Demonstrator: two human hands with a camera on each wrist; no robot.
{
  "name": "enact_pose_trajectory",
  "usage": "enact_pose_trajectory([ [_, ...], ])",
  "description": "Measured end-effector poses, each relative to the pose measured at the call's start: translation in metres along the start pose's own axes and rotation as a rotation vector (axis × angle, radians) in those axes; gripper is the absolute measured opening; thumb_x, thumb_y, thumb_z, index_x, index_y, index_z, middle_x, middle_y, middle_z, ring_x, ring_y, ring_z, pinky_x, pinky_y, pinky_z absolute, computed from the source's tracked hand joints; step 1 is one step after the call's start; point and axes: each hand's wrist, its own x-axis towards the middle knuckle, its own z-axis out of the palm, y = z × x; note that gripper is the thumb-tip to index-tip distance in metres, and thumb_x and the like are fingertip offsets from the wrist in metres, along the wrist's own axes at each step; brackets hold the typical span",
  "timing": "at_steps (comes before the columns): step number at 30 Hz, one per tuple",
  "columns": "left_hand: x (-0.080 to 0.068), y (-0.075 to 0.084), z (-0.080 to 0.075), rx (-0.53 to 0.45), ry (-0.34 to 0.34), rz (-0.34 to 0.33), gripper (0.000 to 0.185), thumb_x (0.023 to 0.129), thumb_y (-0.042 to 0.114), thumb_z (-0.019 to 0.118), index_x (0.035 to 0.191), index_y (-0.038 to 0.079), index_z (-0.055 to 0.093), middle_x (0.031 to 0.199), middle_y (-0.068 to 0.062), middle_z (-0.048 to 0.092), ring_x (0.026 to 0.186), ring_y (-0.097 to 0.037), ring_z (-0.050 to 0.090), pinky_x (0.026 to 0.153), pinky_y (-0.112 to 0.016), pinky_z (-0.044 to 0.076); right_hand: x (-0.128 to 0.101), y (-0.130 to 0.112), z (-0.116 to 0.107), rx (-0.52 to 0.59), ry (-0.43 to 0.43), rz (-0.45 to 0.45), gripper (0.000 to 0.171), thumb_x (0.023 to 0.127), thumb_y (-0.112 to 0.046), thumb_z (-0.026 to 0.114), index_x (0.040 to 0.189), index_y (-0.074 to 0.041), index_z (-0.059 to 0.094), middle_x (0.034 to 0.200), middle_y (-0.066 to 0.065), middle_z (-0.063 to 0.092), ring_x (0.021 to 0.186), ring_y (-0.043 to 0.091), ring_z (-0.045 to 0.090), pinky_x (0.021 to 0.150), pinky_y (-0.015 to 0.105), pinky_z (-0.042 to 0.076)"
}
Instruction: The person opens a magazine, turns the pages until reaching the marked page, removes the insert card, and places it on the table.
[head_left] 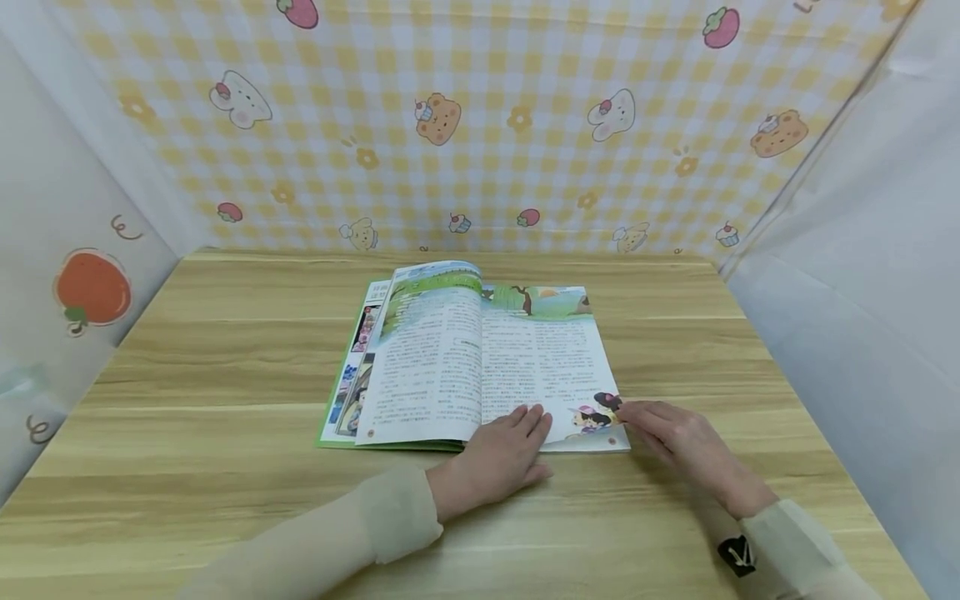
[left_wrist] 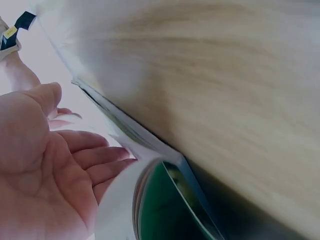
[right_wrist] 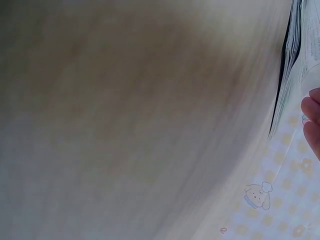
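Observation:
An open magazine point(head_left: 517, 367) with printed text and coloured pictures lies on the wooden table. Its left-hand pages bow up from the spine, and a green-edged cover point(head_left: 330, 440) shows beneath them. My left hand point(head_left: 498, 457) rests near the bottom of the spine, fingers straight across the lower right page. In the left wrist view its palm point(left_wrist: 45, 175) is beside the curved page stack. At the lower right corner, my right hand point(head_left: 686, 442) pinches the page's outer edge. Only its fingertips point(right_wrist: 311, 107) show in the right wrist view, against the lifted page edge.
The wooden table point(head_left: 225, 350) extends around the magazine on all sides. Behind it hangs a yellow checked cloth point(head_left: 480, 167) with cartoon animals. Pale side walls point(head_left: 885, 250) enclose the table left and right.

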Motion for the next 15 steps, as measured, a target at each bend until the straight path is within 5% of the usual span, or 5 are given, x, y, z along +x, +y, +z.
enact_pose_trajectory([
  [7, 0.014, 0.009, -0.002, 0.053, 0.003, 0.013, 0.057, 0.099, 0.043, 0.039, 0.145, 0.009, 0.036, 0.15, -0.007, 0.035, 0.138, -0.022, 0.034, 0.109, -0.026, 0.031, 0.0, 0.0, -0.001, 0.002, -0.012, 0.009, 0.045, 0.101, -0.034, 0.032, 0.102, -0.01, 0.07, 0.1, 0.001, 0.071, 0.088, 0.019, 0.068, 0.072, 0.031, 0.053],
  [15, 0.031, 0.02, -0.003, 0.073, 0.023, 0.02, 0.053, 0.1, 0.039, 0.04, 0.144, 0.01, 0.039, 0.149, -0.005, 0.037, 0.136, -0.021, 0.038, 0.106, -0.025, 0.036, -0.001, -0.001, -0.002, -0.001, -0.044, 0.024, 0.021, 0.096, -0.021, 0.054, 0.104, -0.01, 0.069, 0.101, 0.001, 0.07, 0.09, 0.018, 0.068, 0.073, 0.031, 0.054],
])
